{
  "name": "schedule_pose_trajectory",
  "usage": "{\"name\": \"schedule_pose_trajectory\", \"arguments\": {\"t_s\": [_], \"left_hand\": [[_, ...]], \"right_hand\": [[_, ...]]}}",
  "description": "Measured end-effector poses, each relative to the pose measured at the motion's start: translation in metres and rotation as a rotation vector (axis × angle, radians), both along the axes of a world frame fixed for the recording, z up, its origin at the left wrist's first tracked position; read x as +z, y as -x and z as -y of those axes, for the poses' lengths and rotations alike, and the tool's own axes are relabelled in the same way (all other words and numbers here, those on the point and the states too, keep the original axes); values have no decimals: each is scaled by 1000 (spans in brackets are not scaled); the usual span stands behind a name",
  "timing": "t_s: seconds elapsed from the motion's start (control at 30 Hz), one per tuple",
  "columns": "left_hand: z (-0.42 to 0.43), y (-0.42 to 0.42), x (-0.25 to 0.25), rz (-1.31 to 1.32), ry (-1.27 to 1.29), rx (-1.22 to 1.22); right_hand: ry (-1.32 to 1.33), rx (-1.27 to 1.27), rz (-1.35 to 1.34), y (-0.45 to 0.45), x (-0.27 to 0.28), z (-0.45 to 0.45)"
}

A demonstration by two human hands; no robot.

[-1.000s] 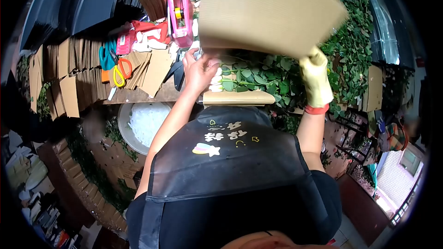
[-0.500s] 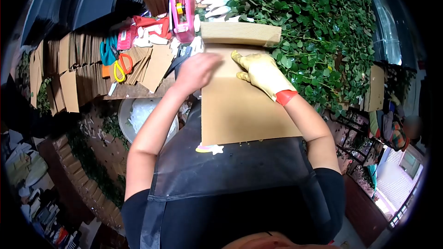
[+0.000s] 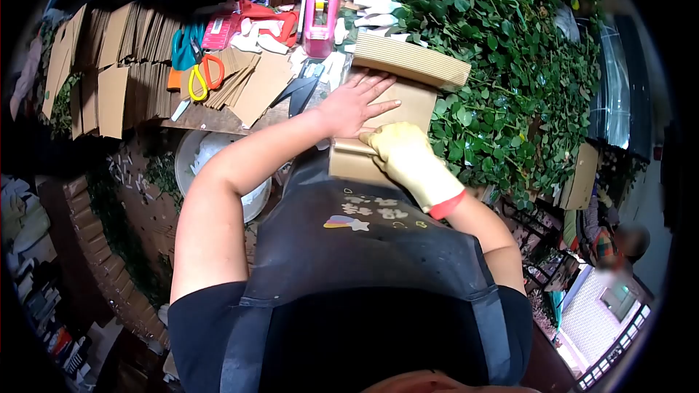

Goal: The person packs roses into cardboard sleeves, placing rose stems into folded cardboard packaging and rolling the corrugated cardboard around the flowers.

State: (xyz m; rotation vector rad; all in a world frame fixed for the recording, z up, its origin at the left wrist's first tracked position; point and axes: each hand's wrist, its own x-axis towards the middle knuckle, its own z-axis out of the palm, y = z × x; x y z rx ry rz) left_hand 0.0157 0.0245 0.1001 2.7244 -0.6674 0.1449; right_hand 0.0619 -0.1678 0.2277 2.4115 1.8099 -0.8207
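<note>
My bare left hand [image 3: 360, 105] presses on a brown cardboard sheet [image 3: 415, 102] with its fingers spread. Just below it, my right hand [image 3: 406, 154], in a pale yellow glove with a red cuff, has its fingers curled at the near fold of the cardboard; its fingertips are partly hidden. The sheet's near part [image 3: 355, 164] bends down at the table's front edge against the black apron [image 3: 371, 240]. Across the far end of the sheet lies a ribbed cardboard flap [image 3: 411, 58]. White-wrapped flower heads [image 3: 377, 6] with leafy stems [image 3: 502, 87] lie beyond and to the right.
A pink tape dispenser [image 3: 320, 14] stands behind on the left. Orange-and-yellow scissors [image 3: 204, 76], teal-handled scissors [image 3: 188, 45] and stacked cardboard pieces [image 3: 149, 91] lie farther left. A white tub [image 3: 191, 164] is below the table edge. A person [image 3: 608, 244] is at the far right.
The cardboard first came down from above the flowers onto the table. Since then my left hand has spread out on it, and my right hand has moved nearer my body. The view has shifted.
</note>
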Motion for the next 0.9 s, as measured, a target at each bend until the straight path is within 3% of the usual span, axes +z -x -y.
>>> {"name": "schedule_pose_trajectory", "arguments": {"t_s": [0.07, 0.13, 0.17, 0.2, 0.23, 0.27, 0.33, 0.43, 0.5, 0.57, 0.67, 0.77, 0.87, 0.9], "left_hand": [[2, 0, 0, -22, 26, 2], [3, 1, -6, 9, 82, 20], [2, -2, -13, 95, 26, 30], [3, -4, -26, 175, -33, 38], [6, -6, -41, 252, -88, 40], [8, -13, -61, 204, 114, 65], [21, -22, -56, 36, 236, 154], [31, -23, -43, -207, 411, 283], [20, -6, -44, 20, 358, 170], [17, -7, -49, 66, 415, 92], [26, -9, -62, 6, 457, 136], [20, -4, -44, 67, 371, 130], [23, -5, -45, 9, 337, 144], [22, -7, -48, -5, 349, 134]], "right_hand": [[77, -53, 102, 6, -15, -6], [-41, -46, -11, 2, -1, -2], [-103, -35, -66, -3, 10, -8], [-22, -29, -310, -14, 48, -33], [-126, -148, -349, -7, 60, -46], [-348, -85, -148, -2, 24, -61], [-475, 58, 4, -4, -19, -114], [-201, 294, -140, -6, -26, -218], [-221, 366, 120, 4, -80, -252], [-293, 396, 289, 18, -109, -258], [-428, 258, 234, 22, -151, -258], [-475, 193, 135, 15, -130, -249], [-395, 90, 12, 11, -147, -236], [-433, 269, 147, 4, -120, -231]]}}
